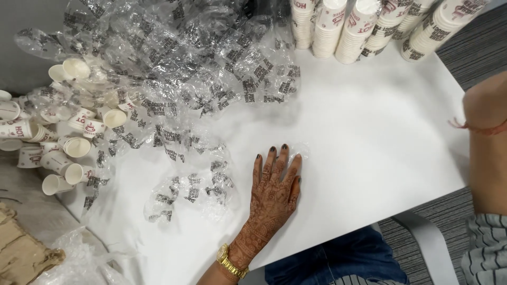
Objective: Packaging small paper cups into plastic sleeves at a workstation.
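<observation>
Clear plastic wrapper point(190, 190) lies beside flat left hand point(274, 184) on white table point(369, 137)

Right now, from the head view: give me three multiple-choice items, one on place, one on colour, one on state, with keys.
1. Where are the upright cup stacks?
A. table's far edge
B. floor
C. under the left hand

2. What colour is the wristwatch?
A. black
B. gold
C. blue

3. How is the left hand?
A. fist
B. gripping a cup
C. flat, palm down

Key: 1 A, the stacks line the top of the white table. 2 B, the band is gold. 3 C, the fingers lie spread by the clear wrap. The right hand is out of view; only its forearm shows.
</observation>
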